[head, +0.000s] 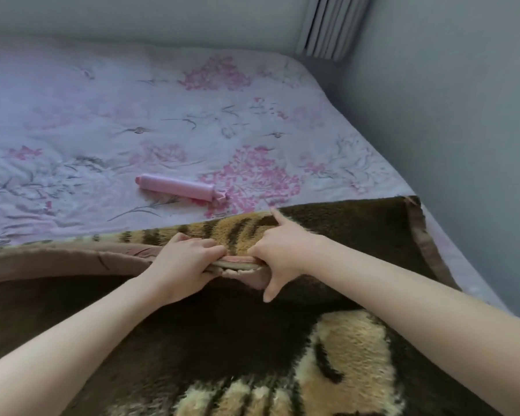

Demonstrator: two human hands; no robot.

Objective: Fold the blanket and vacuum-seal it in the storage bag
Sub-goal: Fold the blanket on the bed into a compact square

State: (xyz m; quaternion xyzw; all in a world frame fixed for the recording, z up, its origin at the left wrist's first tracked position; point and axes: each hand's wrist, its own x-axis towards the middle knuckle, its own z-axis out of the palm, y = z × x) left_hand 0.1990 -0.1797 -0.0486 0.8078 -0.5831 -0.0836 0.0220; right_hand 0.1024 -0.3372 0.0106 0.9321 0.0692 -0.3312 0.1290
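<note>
- Blanket (327,370): thick brown plush with tan and black tiger stripes, spread over the near part of the bed (102,115). It fills the lower half of the view; its far edge runs left to right across the bed, slanting slightly upward toward the right.
- Far right corner of the blanket lies near the right side of the mattress, close to the wall (463,115). A brown fabric trim (424,244) borders that right edge.
- A layer of the blanket is turned over along the far edge, showing the striped face and, on the left, a band of plain brown trim.
- Left hand (186,265): fingers curled, gripping the bunched blanket edge at the centre of the view.
- Right hand (279,253): touching the left hand's grip point, holding the same bunched edge. Index finger extended toward the far side, thumb pointing toward the viewer; the other fingers are tucked into the fabric.
- Both forearms reach in from the near corners and meet at the blanket edge.
- Pink cylinder (177,187): lies on the bedsheet beyond the blanket, apart from it. Long axis runs left to right, right end slightly nearer the viewer. The right end carries a small fitting; detail unclear.
- Bedsheet: pale with pink floral print, wrinkled.
- Curtain (330,25): hangs in the far corner past the bed.
</note>
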